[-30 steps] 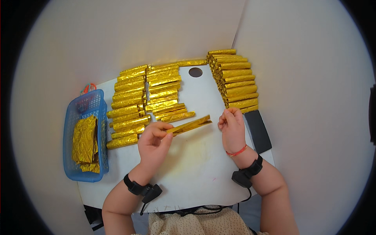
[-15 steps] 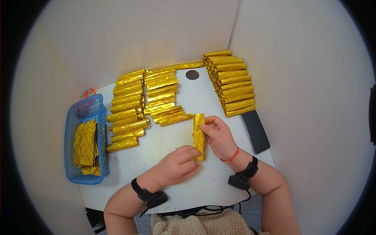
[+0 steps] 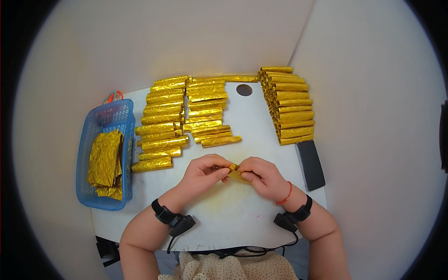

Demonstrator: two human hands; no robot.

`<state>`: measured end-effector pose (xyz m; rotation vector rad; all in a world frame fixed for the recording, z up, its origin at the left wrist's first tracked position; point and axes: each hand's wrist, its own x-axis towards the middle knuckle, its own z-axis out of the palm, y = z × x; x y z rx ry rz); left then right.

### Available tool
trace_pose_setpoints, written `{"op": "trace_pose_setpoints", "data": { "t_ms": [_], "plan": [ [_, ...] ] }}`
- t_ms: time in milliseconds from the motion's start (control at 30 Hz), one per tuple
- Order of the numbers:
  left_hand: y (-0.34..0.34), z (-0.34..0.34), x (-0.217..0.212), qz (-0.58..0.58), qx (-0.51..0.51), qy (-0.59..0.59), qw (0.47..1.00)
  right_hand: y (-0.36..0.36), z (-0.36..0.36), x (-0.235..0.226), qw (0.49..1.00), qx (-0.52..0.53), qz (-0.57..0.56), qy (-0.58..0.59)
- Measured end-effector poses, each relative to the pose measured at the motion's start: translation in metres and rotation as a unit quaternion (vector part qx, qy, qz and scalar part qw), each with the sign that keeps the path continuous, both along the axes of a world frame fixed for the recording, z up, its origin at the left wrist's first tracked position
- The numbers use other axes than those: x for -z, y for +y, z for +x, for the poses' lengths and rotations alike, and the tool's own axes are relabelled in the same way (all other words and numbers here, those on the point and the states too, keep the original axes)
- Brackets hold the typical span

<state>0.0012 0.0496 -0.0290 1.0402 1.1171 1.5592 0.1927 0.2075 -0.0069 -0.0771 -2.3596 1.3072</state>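
Midway between the left and right edges of a white desk (image 3: 224, 224), a piece of gold foil (image 3: 237, 176), partly hidden, is pinched by the fingers of the left hand (image 3: 204, 173) and right hand (image 3: 265, 178). Gold rolls (image 3: 156, 128) lie behind, toward the back edge. Near the left edge, a blue basket (image 3: 103, 204) holds gold sheets (image 3: 105, 158).

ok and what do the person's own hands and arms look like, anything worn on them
The left hand and right hand are gloveless, with no sleeves in view. Each forearm wears a black strap with a black boxy device trailing a dark cable. A red bracelet circles the right wrist.
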Motion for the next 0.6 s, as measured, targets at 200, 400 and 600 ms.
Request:
{"op": "trace_pose_setpoints", "data": {
  "t_ms": [200, 400, 600],
  "plan": [
    [-0.0001, 0.0033, 0.0011, -0.041, 0.017, -0.010, 0.999, -0.0010, -0.0040, -0.0005, 0.997, 0.005, 0.065, 0.036],
    [0.0019, 0.0070, 0.0036, -0.067, 0.026, -0.022, 0.997, -0.0027, -0.0038, 0.0019, 0.993, 0.008, 0.112, 0.046],
    [0.0025, 0.0087, 0.0019, -0.086, 0.021, -0.022, 0.996, -0.0049, -0.0039, 0.0029, 0.987, 0.037, 0.132, 0.080]
  ]
}}
